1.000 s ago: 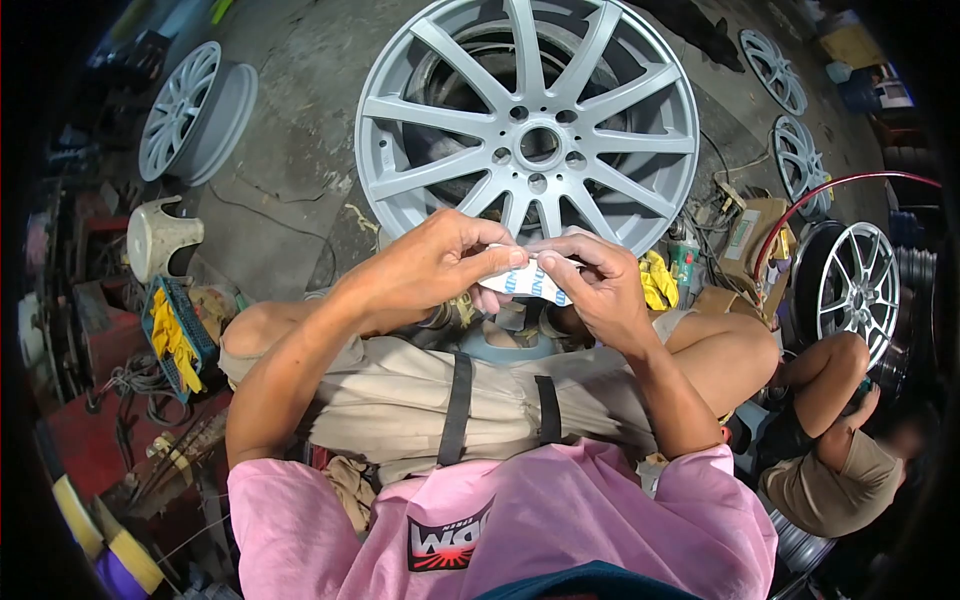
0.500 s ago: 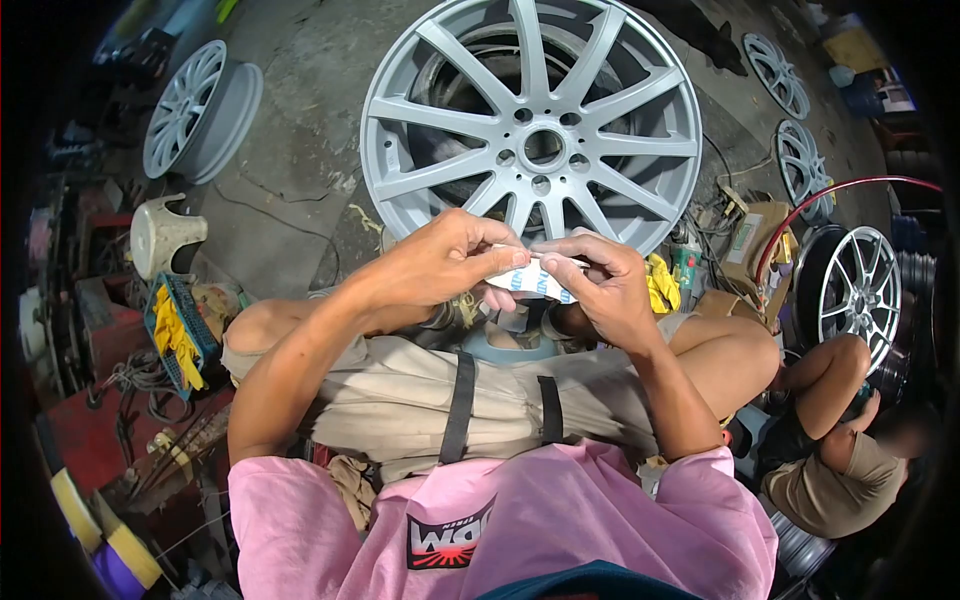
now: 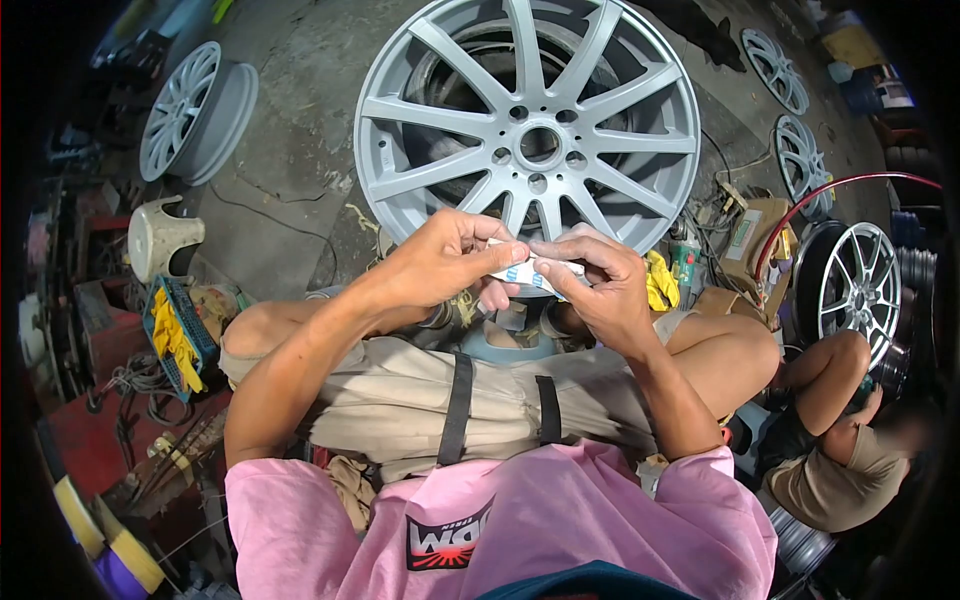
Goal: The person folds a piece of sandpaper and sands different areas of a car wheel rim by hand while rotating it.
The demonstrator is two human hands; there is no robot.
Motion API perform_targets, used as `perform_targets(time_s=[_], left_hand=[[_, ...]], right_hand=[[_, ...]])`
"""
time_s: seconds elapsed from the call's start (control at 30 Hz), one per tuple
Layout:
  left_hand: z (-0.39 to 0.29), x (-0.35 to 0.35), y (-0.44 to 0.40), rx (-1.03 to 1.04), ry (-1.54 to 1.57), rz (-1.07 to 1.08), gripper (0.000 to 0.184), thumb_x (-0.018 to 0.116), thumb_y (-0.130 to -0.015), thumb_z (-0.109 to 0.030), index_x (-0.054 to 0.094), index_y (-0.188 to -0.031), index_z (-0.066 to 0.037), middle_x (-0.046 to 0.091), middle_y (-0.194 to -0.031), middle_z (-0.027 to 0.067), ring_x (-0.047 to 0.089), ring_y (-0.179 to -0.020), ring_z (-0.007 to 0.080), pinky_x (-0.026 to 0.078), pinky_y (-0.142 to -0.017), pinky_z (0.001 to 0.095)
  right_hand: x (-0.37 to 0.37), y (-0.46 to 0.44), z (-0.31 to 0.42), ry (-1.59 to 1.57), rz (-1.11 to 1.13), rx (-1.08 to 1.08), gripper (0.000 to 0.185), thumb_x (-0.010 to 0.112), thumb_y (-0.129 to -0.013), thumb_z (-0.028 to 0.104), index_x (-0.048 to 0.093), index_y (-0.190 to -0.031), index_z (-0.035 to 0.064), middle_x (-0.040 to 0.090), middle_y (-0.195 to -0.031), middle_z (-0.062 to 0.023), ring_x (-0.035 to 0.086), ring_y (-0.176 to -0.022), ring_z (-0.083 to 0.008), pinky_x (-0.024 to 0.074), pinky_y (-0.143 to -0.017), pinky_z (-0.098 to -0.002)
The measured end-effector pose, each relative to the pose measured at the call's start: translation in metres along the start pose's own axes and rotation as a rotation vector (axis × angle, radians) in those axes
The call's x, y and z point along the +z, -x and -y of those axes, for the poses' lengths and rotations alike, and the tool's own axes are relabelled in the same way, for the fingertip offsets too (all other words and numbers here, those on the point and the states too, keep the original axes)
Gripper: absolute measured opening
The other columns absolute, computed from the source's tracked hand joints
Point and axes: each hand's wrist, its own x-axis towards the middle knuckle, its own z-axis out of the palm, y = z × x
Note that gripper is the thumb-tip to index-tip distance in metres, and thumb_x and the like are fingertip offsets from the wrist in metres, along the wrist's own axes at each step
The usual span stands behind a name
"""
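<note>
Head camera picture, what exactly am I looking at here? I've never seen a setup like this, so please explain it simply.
There's no robot here. A seated person wears the camera on their head, so you look down past their pink shirt at two bare hands. The left hand and right hand pinch a small white slip with blue print between them. Just beyond is a big grey wheel with many spokes. On the floor to the left are a pale stool and a blue basket holding something yellow. At lower right, another person sits near a second wheel.
</note>
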Motion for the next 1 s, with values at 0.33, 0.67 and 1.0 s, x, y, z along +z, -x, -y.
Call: perform_targets(time_s=[0.33,0.67,1.0], left_hand=[[-0.004,0.004,0.002,0.007,-0.061,-0.042,0.028,0.067,-0.107,-0.024,0.074,-0.106,0.003,0.074,-0.088,0.0056,0.066,-0.070,0.0069,0.053,-0.063,0.0222],[-0.010,0.003,0.004,0.093,-0.220,-0.005,0.029,0.066,-0.107,-0.025,0.076,-0.104,0.003,0.071,-0.082,0.0032,0.062,-0.070,0.0063,0.049,-0.064,0.0240],[-0.014,0.004,0.005,0.105,-0.316,-0.070,0.028,0.066,-0.106,-0.024,0.076,-0.102,0.002,0.067,-0.074,0.0030,0.061,-0.068,0.0066,0.045,-0.059,0.0253]], right_hand=[[0.000,0.000,0.009,0.112,-0.040,0.001,0.017,0.074,-0.097,0.005,0.078,-0.110,-0.0053,0.075,-0.100,-0.0104,0.068,-0.086,-0.0111,0.0573,-0.072,-0.0273],[0.002,0.003,0.010,-0.408,0.014,0.382,0.017,0.070,-0.102,0.007,0.078,-0.114,-0.0032,0.073,-0.099,-0.0081,0.068,-0.077,-0.0098,0.0558,-0.067,-0.0220],[0.003,0.003,0.003,-0.354,0.017,0.262,0.019,0.069,-0.104,0.008,0.075,-0.116,-0.0055,0.073,-0.101,-0.0084,0.068,-0.076,-0.0094,0.0569,-0.067,-0.0234]])
